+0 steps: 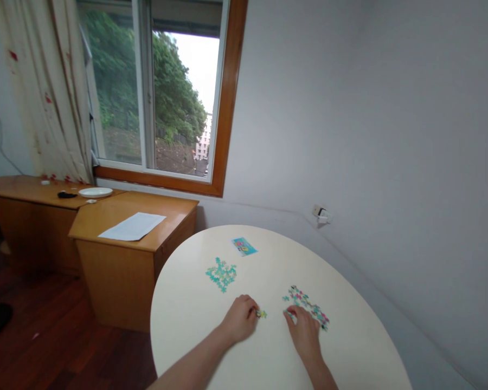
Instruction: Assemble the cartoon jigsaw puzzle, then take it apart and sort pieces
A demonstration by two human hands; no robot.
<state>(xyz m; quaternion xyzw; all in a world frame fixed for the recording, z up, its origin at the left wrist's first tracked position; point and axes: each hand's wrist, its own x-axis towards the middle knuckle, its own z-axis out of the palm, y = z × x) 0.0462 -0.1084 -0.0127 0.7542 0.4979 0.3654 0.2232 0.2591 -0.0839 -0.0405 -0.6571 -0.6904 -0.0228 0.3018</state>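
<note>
My left hand (241, 319) is closed at the middle of the round white table (195, 330), its thumb and fingers pinched at a small cluster of yellow-green jigsaw puzzle pieces (262, 314). To the right, my right hand (304, 331) has thumb and forefinger pinched around a small teal puzzle piece (288, 312), partly hidden by the fingers. Just beyond that hand spreads a loose pile of pink, teal and dark puzzle pieces (301, 296). A second pile, of teal and pale green pieces (221, 274), lies farther off on the left.
A small colourful picture card (244, 246) lies near the table's far edge. Left of the table stands a wooden desk (179, 208) with a white paper sheet (133, 226) and a white plate (95, 192). A wall socket with a plug (322, 215) is behind the table.
</note>
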